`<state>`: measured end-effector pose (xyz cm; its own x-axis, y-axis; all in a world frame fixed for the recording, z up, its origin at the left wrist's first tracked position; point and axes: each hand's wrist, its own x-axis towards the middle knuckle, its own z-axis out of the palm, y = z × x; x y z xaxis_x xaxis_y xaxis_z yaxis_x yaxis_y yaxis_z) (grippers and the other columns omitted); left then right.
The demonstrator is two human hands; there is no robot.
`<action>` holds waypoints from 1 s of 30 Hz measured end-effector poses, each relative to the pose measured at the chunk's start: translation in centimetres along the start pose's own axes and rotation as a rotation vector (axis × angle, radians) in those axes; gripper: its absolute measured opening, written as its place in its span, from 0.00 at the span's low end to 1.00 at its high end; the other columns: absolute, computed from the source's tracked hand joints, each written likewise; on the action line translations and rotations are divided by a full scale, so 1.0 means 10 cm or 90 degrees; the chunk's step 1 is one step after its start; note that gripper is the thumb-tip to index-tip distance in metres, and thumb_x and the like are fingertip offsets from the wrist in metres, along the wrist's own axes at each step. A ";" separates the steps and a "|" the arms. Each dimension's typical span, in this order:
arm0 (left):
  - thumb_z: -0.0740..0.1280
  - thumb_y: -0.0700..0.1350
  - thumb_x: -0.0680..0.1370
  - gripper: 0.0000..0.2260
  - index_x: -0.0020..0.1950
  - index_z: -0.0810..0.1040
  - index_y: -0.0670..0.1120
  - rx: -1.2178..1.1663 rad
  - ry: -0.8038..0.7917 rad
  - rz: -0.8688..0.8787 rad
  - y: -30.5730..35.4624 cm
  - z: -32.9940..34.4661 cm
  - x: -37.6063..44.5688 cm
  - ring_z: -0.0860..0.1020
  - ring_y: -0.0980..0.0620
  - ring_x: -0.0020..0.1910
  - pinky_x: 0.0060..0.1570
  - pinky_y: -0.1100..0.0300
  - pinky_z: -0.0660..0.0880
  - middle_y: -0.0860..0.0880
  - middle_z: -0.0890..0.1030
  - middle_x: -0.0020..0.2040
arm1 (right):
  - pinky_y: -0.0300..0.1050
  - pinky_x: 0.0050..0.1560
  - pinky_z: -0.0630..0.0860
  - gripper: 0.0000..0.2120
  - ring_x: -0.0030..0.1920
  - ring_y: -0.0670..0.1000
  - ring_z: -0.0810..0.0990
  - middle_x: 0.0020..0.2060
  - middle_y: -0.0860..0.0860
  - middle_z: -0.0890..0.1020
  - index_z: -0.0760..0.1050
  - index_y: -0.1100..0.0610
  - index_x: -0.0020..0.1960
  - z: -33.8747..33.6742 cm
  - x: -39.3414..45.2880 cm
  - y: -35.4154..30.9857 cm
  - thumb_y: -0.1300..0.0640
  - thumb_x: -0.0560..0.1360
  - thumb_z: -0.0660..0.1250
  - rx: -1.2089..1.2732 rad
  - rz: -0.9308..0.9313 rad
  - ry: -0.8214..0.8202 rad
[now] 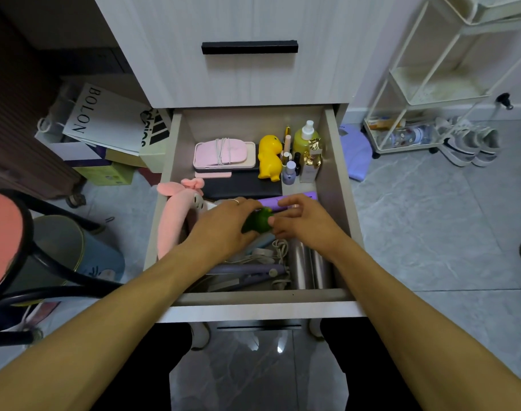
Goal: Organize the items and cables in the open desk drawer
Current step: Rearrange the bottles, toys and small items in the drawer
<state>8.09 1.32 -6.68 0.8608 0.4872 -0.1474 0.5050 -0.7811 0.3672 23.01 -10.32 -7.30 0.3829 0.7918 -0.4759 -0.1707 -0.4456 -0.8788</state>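
The open drawer (336,179) holds many items. My left hand (223,226) grips a small green toy (259,222) in the drawer's middle. My right hand (303,221) touches the toy's right end with its fingertips and lies over a purple flat case (286,200). At the back sit a pink pouch wrapped in a white cable (223,154), a yellow dinosaur toy (269,157) and several bottles (305,149). A black flat case (241,185) lies under them. Near the front lie a purple hair tool (247,272), white cables (278,250) and silver cylinders (309,268).
A pink plush headband (176,215) hangs over the drawer's left wall. Left of the desk stand paper bags and boxes (105,126), a chair (22,250) and a bin (60,247). A white wire rack (416,93) and shoes (466,143) stand at the right.
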 end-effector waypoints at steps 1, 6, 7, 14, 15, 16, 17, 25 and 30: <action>0.70 0.52 0.76 0.23 0.69 0.71 0.53 0.002 0.013 -0.010 -0.01 0.01 0.01 0.76 0.49 0.60 0.57 0.50 0.75 0.50 0.78 0.63 | 0.47 0.47 0.82 0.18 0.44 0.55 0.85 0.46 0.58 0.84 0.72 0.60 0.60 0.00 -0.01 -0.01 0.62 0.73 0.73 0.029 0.004 0.001; 0.71 0.47 0.74 0.22 0.68 0.71 0.51 -0.134 0.059 -0.069 -0.05 0.05 0.11 0.78 0.48 0.55 0.54 0.50 0.77 0.48 0.80 0.59 | 0.47 0.50 0.82 0.14 0.44 0.52 0.84 0.45 0.56 0.84 0.73 0.61 0.62 -0.08 0.02 -0.13 0.61 0.77 0.67 -0.088 -0.024 0.044; 0.71 0.46 0.74 0.22 0.67 0.71 0.51 -0.157 0.065 -0.073 -0.05 0.06 0.16 0.78 0.48 0.56 0.55 0.52 0.76 0.47 0.80 0.60 | 0.48 0.51 0.81 0.14 0.45 0.51 0.83 0.46 0.53 0.83 0.74 0.58 0.62 -0.14 0.04 -0.18 0.59 0.77 0.66 -0.206 -0.080 0.073; 0.75 0.39 0.72 0.22 0.65 0.77 0.46 -0.272 0.129 -0.048 0.06 0.25 0.73 0.74 0.50 0.51 0.53 0.64 0.69 0.44 0.75 0.55 | 0.53 0.61 0.67 0.14 0.58 0.59 0.73 0.53 0.55 0.79 0.77 0.58 0.57 -0.71 0.14 -0.36 0.57 0.73 0.64 -0.845 -0.353 0.279; 0.74 0.38 0.72 0.22 0.65 0.77 0.46 -0.279 0.146 -0.047 0.11 0.27 0.83 0.73 0.51 0.48 0.51 0.63 0.69 0.44 0.76 0.54 | 0.54 0.62 0.66 0.14 0.58 0.60 0.72 0.55 0.56 0.78 0.78 0.59 0.55 -0.77 0.15 -0.30 0.58 0.71 0.63 -0.828 -0.356 0.300; 0.74 0.37 0.72 0.22 0.66 0.77 0.45 -0.291 0.159 -0.051 0.16 0.28 0.93 0.73 0.52 0.46 0.51 0.62 0.70 0.45 0.76 0.53 | 0.54 0.62 0.67 0.13 0.59 0.60 0.72 0.57 0.56 0.77 0.79 0.59 0.53 -0.78 0.15 -0.24 0.59 0.71 0.62 -0.766 -0.360 0.304; 0.74 0.36 0.72 0.22 0.66 0.77 0.45 -0.303 0.167 -0.055 0.20 0.29 1.01 0.73 0.51 0.44 0.51 0.61 0.71 0.45 0.76 0.51 | 0.53 0.61 0.69 0.12 0.59 0.60 0.71 0.59 0.56 0.76 0.79 0.60 0.51 -0.78 0.15 -0.17 0.60 0.71 0.61 -0.687 -0.368 0.303; 0.71 0.33 0.71 0.22 0.64 0.80 0.45 -0.296 0.144 -0.064 0.42 0.64 1.45 0.80 0.46 0.49 0.53 0.58 0.76 0.43 0.83 0.54 | 0.41 0.59 0.67 0.06 0.63 0.55 0.68 0.65 0.54 0.73 0.79 0.60 0.47 -0.78 0.19 -0.06 0.65 0.74 0.64 -0.532 -0.388 0.313; 0.67 0.32 0.71 0.23 0.65 0.79 0.46 -0.320 0.143 -0.088 0.55 0.77 1.54 0.80 0.45 0.52 0.56 0.52 0.77 0.44 0.83 0.54 | 0.45 0.53 0.73 0.06 0.63 0.54 0.68 0.66 0.51 0.72 0.78 0.59 0.47 -0.81 0.19 -0.08 0.64 0.75 0.63 -0.528 -0.374 0.304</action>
<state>24.65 1.55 -13.99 0.7262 0.6858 -0.0473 0.4726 -0.4481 0.7588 31.18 -11.89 -7.23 0.5445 0.8085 0.2233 0.7399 -0.3376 -0.5818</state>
